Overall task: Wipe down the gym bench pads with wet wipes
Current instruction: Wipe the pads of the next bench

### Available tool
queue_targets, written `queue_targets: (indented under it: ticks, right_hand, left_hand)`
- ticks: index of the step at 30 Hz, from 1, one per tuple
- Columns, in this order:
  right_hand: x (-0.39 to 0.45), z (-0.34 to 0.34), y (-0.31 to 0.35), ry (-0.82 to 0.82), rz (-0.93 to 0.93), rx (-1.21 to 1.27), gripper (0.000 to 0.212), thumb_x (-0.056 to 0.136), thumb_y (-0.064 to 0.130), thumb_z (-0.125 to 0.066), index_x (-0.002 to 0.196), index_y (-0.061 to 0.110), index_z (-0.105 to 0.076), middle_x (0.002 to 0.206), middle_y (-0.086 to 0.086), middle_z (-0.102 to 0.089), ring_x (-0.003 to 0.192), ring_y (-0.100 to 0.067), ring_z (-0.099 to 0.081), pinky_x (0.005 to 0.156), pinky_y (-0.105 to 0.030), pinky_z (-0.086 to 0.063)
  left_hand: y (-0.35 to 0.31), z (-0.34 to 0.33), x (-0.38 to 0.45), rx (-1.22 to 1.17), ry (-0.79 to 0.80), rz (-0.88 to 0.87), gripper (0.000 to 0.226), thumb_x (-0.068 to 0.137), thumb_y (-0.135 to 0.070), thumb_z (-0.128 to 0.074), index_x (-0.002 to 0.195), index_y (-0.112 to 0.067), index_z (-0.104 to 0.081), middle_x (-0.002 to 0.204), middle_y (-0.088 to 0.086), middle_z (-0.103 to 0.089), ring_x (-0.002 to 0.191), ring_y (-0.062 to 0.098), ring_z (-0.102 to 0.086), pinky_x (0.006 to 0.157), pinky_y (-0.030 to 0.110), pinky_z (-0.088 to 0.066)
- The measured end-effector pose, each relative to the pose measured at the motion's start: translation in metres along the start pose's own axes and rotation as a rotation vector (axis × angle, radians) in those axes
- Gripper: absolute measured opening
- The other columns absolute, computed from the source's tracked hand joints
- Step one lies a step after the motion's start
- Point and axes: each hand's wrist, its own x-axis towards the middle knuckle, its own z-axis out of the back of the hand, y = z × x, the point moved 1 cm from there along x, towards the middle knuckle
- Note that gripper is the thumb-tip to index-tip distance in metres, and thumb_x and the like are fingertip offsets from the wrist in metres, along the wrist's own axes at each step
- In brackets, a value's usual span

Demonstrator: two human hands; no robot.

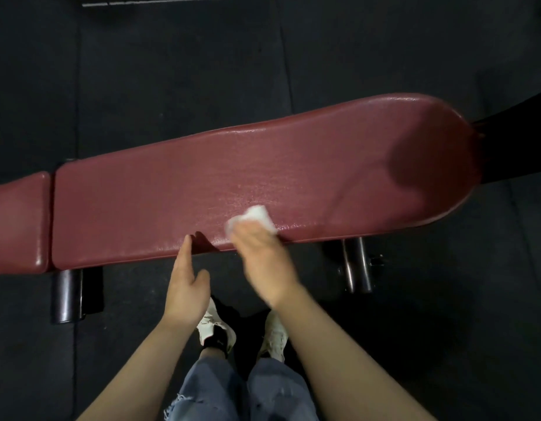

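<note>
A dark rubber floor [172, 71] fills the view, laid in large mats with seams between them; across it runs the long maroon bench pad [263, 171], its surface glossy and its right end rounded; a second, shorter maroon pad [16, 220] sits just beside its left end, a narrow gap between the two. Beneath the near edge of the long pad two dark metal supports show: a black foot [67, 296] at the left and a shiny tube [355, 264] at the right. The person stands close against the bench in blue jeans [248, 390] and pale trainers [216, 328]. The right hand [263, 256], blurred, lies flat with its fingers over a crumpled white wet wipe [254, 218], pressing it onto the long pad near the near edge, around the middle of its length; whether the fingers curl round the wipe cannot be told through the blur. The left hand [185, 284] is relaxed and holds nothing, fingers straight and together, the fingertips touching the near edge of the long pad just left of the wipe.
</note>
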Motion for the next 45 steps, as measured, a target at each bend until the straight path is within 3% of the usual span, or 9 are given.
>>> queue_targets:
  ticks: [4,8,12,17,22,26,33,39,45]
  right_hand:
    - [0.024,-0.012,0.009,0.377,0.339,0.017,0.044,0.085,-0.01,-0.043,0.125,-0.004,-0.062,0.127,-0.018,-0.063,0.123,-0.033,-0.057,0.114,-0.034,-0.029]
    - [0.005,0.056,-0.053,0.44,0.49,-0.094,0.033,0.092,-0.002,-0.052,0.122,0.0,-0.065,0.132,-0.015,-0.06,0.127,-0.034,-0.053,0.113,-0.044,-0.036]
    - [-0.04,0.154,-0.127,0.26,0.334,-0.248,0.029,0.092,-0.003,-0.048,0.113,-0.004,-0.068,0.125,-0.02,-0.063,0.127,-0.025,-0.052,0.114,-0.033,-0.032]
    - [-0.077,0.203,-0.173,-0.205,-0.11,-0.354,0.04,0.088,-0.006,-0.038,0.117,-0.002,-0.065,0.129,-0.022,-0.06,0.129,-0.026,-0.05,0.115,-0.015,-0.025]
    - [-0.055,0.121,-0.13,-0.565,-0.301,-0.214,0.036,0.091,-0.015,-0.044,0.118,-0.005,-0.066,0.126,-0.018,-0.063,0.122,-0.033,-0.058,0.112,-0.04,-0.036]
    - [-0.032,0.054,-0.078,-0.39,0.04,-0.073,0.035,0.094,-0.015,-0.043,0.117,-0.004,-0.067,0.124,-0.013,-0.065,0.12,-0.026,-0.06,0.107,-0.045,-0.042]
    - [0.008,0.009,-0.041,0.087,0.346,0.047,0.039,0.078,-0.019,-0.066,0.113,-0.004,-0.069,0.121,-0.017,-0.067,0.115,-0.035,-0.062,0.099,-0.053,-0.048]
    - [0.031,-0.03,-0.004,0.531,0.761,-0.303,0.034,0.099,0.008,-0.044,0.128,0.008,-0.062,0.138,-0.007,-0.057,0.137,-0.023,-0.042,0.121,-0.035,-0.018]
    - [0.015,0.037,-0.064,0.801,0.961,-0.412,0.04,0.096,0.009,-0.034,0.124,0.009,-0.063,0.129,-0.006,-0.062,0.128,-0.024,-0.05,0.102,-0.041,-0.045]
  left_hand:
    - [0.0,0.003,0.002,0.072,0.032,-0.026,0.081,0.089,0.006,-0.044,0.158,-0.023,-0.014,0.162,-0.011,-0.017,0.139,-0.008,-0.012,0.112,0.017,-0.013]
    - [-0.002,0.0,-0.004,0.133,0.087,-0.109,0.083,0.089,0.006,-0.045,0.157,-0.031,-0.014,0.16,-0.02,-0.011,0.145,-0.006,-0.007,0.113,0.017,-0.011]
    - [-0.005,-0.009,-0.005,0.099,0.074,-0.102,0.082,0.089,0.005,-0.045,0.155,-0.036,-0.018,0.157,-0.03,-0.01,0.139,-0.017,-0.006,0.094,-0.006,-0.015]
    - [-0.003,-0.012,-0.004,0.06,0.059,-0.084,0.082,0.09,0.006,-0.047,0.156,-0.035,-0.019,0.154,-0.034,-0.01,0.141,-0.015,-0.007,0.098,0.0,-0.014]
    - [-0.008,-0.009,-0.004,0.016,0.076,-0.057,0.082,0.09,0.005,-0.046,0.155,-0.037,-0.02,0.157,-0.031,-0.012,0.134,-0.025,-0.008,0.097,-0.003,-0.016]
    - [-0.007,0.0,0.0,0.042,0.168,-0.053,0.081,0.091,0.002,-0.045,0.155,-0.039,-0.018,0.156,-0.031,-0.011,0.136,-0.02,-0.007,0.108,0.013,-0.013]
    - [-0.005,0.012,0.004,-0.007,0.157,-0.028,0.076,0.091,0.0,-0.047,0.153,-0.039,-0.025,0.148,-0.029,-0.025,0.128,-0.023,-0.017,0.104,0.01,-0.016]
    - [-0.009,0.006,0.001,-0.18,0.038,0.026,0.07,0.09,0.001,-0.046,0.15,-0.033,-0.036,0.145,-0.021,-0.042,0.132,-0.004,-0.038,0.102,0.014,-0.03]
    - [-0.01,0.011,0.002,-0.217,-0.049,0.076,0.064,0.093,-0.003,-0.046,0.147,-0.036,-0.041,0.146,-0.019,-0.043,0.116,-0.018,-0.044,0.093,0.006,-0.032]
